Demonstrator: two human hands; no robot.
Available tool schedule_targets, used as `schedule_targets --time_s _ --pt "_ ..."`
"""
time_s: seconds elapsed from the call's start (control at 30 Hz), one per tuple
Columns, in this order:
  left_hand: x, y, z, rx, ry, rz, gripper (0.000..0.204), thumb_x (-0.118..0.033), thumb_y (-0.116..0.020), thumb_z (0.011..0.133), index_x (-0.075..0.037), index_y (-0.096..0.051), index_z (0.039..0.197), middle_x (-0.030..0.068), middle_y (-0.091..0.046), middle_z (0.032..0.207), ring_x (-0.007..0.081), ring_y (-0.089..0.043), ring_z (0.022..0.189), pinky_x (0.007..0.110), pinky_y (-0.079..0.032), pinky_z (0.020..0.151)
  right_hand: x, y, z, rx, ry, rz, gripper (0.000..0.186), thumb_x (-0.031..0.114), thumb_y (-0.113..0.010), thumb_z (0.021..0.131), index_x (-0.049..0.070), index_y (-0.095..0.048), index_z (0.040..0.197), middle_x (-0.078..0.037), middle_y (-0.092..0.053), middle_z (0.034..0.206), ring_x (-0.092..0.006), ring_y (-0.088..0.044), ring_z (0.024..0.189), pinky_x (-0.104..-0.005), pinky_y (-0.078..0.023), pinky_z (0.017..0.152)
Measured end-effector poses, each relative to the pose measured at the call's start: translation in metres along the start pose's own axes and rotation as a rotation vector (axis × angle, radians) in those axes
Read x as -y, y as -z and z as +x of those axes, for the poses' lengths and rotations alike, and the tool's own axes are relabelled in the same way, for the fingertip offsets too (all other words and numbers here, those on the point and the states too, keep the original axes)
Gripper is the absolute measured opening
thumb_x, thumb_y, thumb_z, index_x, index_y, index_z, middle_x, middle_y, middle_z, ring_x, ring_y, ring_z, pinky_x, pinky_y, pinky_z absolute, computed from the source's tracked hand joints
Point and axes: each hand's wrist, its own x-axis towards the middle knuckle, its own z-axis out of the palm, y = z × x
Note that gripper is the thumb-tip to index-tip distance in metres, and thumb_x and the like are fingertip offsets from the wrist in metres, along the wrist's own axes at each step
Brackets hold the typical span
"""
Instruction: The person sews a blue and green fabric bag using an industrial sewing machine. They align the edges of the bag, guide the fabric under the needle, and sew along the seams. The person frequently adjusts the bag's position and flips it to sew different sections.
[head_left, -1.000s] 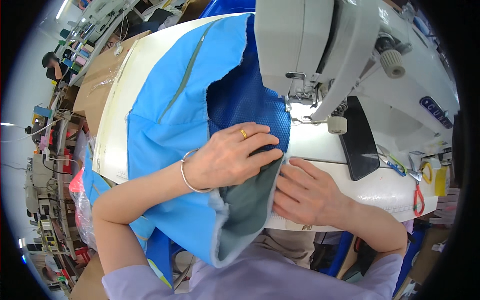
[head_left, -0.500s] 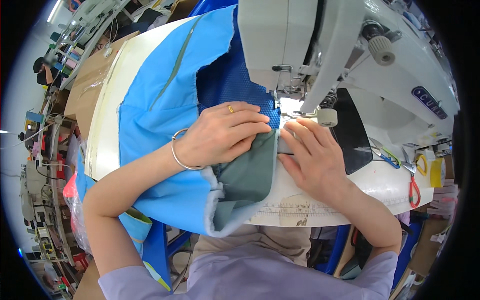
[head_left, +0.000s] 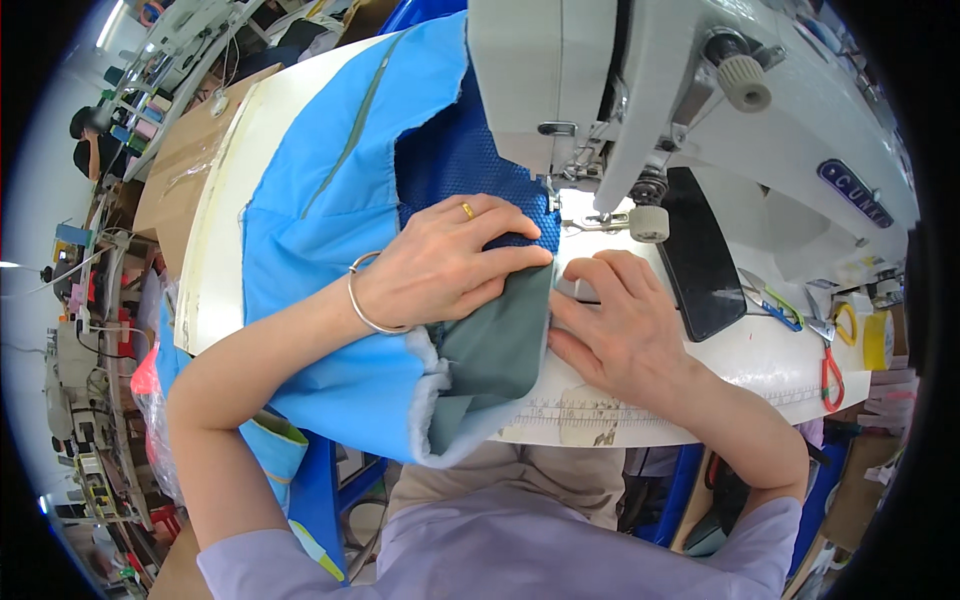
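My left hand (head_left: 440,258) lies over blue mesh fabric (head_left: 450,150) and grey-green cloth (head_left: 495,345), its fingers stretched out and pressing down just short of the presser foot (head_left: 556,195). Fingers bent, my right hand (head_left: 625,325) pinches the right edge of the grey-green cloth. Both layers join a light blue fabric piece (head_left: 320,270) with a dark zipper-like strip (head_left: 350,130); its white, frayed edge (head_left: 428,395) curls up near my left wrist. The white sewing machine (head_left: 530,80) stands over the work, its needle area lit.
On the right of the white table (head_left: 660,425) lie a black plate (head_left: 700,260), red-handled scissors (head_left: 831,375), a green-and-blue cutting tool (head_left: 780,308) and a yellow tape roll (head_left: 877,342). A printed ruler strip runs along the front edge. Another person (head_left: 92,140) is at the far left.
My right fingers have drawn back slightly toward me and curled more at the cloth edge. My left hand stays nearly in place, with its fingers spread a little wider.
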Motion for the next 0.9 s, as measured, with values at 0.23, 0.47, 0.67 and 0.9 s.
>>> schedule_targets --time_s 0.23,0.47,0.67,0.9 --pt "0.002 -0.003 0.001 -0.03 -0.034 0.001 0.05 -0.005 -0.074 0.074 -0.014 -0.071 0.123 0.0065 -0.065 0.125 0.0299 -0.065 0.111 0.04 -0.058 0.091 0.002 -0.001 0.0 0.004 0.056 0.012 0.026 0.018 -0.082 0.074 0.008 -0.071 0.095 -0.007 -0.059 0.103 -0.0265 -0.059 0.102 -0.0397 -0.051 0.089" --pt "0.022 -0.008 0.012 -0.033 -0.075 0.062 0.048 -0.007 -0.075 0.076 -0.018 -0.071 0.123 0.0071 -0.065 0.122 0.0301 -0.065 0.111 0.04 -0.058 0.091 -0.003 -0.002 -0.002 -0.023 0.062 -0.034 0.026 0.011 -0.079 0.073 0.007 -0.071 0.098 -0.009 -0.063 0.109 -0.0278 -0.061 0.106 -0.0403 -0.053 0.087" --pt "0.032 -0.01 0.018 -0.089 -0.157 0.089 0.037 -0.009 -0.073 0.078 -0.016 -0.073 0.114 0.0055 -0.066 0.116 0.0262 -0.066 0.108 0.038 -0.057 0.091 -0.002 0.013 0.014 -0.206 0.08 0.075 0.037 0.01 -0.077 0.074 0.003 -0.07 0.109 -0.011 -0.067 0.11 -0.03 -0.064 0.106 -0.0413 -0.054 0.091" --pt "0.029 -0.014 0.021 -0.101 -0.146 0.069 0.028 -0.009 -0.071 0.078 -0.014 -0.076 0.105 0.003 -0.069 0.109 0.0239 -0.069 0.103 0.037 -0.057 0.087 0.01 -0.002 0.001 0.074 0.279 0.248 0.042 0.021 -0.081 0.075 -0.001 -0.069 0.109 -0.014 -0.067 0.105 -0.0293 -0.064 0.1 -0.0423 -0.053 0.092"
